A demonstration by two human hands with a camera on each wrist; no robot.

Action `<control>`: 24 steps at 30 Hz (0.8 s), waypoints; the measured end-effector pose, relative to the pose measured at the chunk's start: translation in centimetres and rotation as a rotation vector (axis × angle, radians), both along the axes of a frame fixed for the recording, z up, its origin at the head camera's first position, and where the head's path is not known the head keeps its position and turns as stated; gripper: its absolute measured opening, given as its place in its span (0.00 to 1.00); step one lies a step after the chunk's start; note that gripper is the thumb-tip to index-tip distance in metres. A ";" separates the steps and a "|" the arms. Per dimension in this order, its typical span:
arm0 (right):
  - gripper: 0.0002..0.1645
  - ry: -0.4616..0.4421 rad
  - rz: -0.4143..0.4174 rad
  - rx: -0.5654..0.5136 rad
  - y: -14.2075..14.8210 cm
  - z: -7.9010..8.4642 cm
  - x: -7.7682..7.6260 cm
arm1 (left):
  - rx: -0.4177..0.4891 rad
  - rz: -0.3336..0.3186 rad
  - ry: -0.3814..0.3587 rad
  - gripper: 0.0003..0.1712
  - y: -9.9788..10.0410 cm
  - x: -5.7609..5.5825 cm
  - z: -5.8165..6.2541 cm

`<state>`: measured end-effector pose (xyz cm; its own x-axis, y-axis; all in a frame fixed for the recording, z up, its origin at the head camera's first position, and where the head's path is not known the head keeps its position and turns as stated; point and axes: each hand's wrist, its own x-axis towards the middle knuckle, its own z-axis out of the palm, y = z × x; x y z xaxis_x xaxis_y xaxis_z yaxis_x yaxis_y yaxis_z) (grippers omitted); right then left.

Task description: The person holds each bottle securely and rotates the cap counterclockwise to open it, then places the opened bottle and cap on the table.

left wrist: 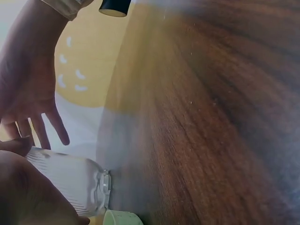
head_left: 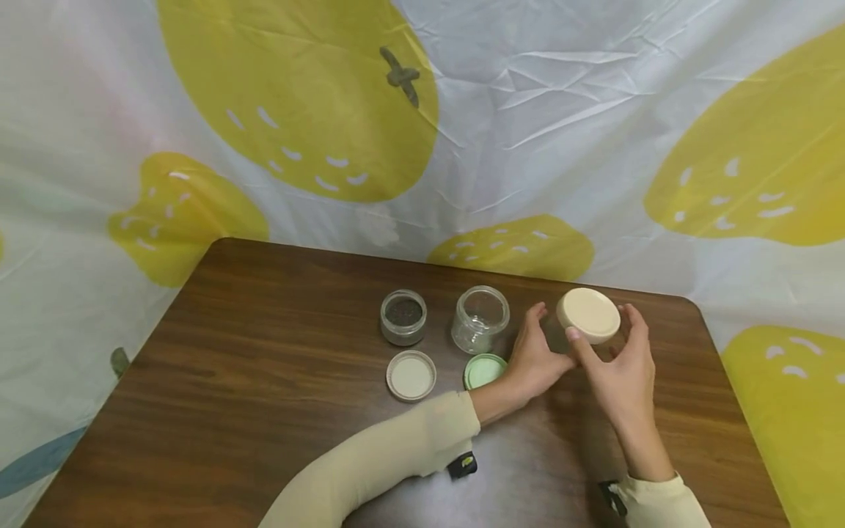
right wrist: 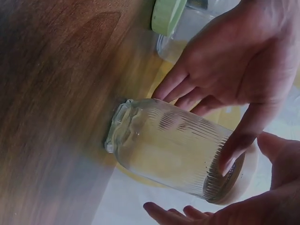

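"Where is the ribbed glass jar [right wrist: 161, 145]?"

"Right of centre in the head view, between the two hands. From above I mostly see its cream lid [head_left: 589, 314]; the right-wrist view shows the clear ribbed side running slantwise across the middle of the frame."

"Is it standing on the desk [head_left: 264, 411]?"

"Its base is down close to the wood, but I can't tell whether it touches."

"What's the left hand [head_left: 536, 363] doing?"

"Grasping the jar's body: in the right-wrist view its thumb lies across the near side, just below the lid, with the fingers reaching behind the glass."

"And the right hand [head_left: 623, 381]?"

"Its fingers are extended and spread beside the lid, not clenched. The thumb sits at the lid's lower-left edge in the head view; I can't tell how firmly it presses."

"What else is there?"

"Left of the hands, near the centre of the frame, an uncovered clear jar [head_left: 480, 323] stands with a green lid [head_left: 485, 370] just below it, partly hidden by the left wrist. Further left is a lower jar [head_left: 404, 319], dark inside, and below that an off-white lid [head_left: 411, 375]."

"Behind it all?"

"A white cloth [head_left: 568, 154] printed with big yellow fruit fills the top."
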<state>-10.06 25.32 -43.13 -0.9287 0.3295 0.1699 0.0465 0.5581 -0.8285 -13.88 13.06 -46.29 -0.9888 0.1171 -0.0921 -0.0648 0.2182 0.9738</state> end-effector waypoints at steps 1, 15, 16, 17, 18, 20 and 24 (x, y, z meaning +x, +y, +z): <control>0.60 -0.022 0.011 0.003 0.0 -0.1 0.0 | -0.003 -0.002 -0.004 0.56 0.1 -0.1 0.0; 0.54 -0.007 -0.015 0.058 -0.5 -1.0 -0.4 | -0.052 -0.014 0.009 0.48 1.1 -1.0 -0.2; 0.53 -0.005 -0.021 0.059 -0.5 -1.0 -0.4 | -0.052 -0.016 0.012 0.48 1.1 -1.0 -0.2; 0.52 -0.002 -0.024 0.059 -0.5 -1.0 -0.4 | -0.055 -0.019 0.014 0.48 1.1 -1.0 -0.2; 0.52 0.001 -0.026 0.057 -0.5 -1.0 -0.4 | -0.061 -0.022 0.014 0.47 1.1 -1.0 -0.3; 0.51 0.010 -0.028 0.059 -0.5 -1.0 -0.4 | -0.069 -0.030 0.020 0.46 1.1 -1.0 -0.3; 0.50 0.030 -0.033 0.110 -0.6 -0.8 -0.3 | -0.076 -0.041 0.021 0.45 0.9 -1.0 -0.2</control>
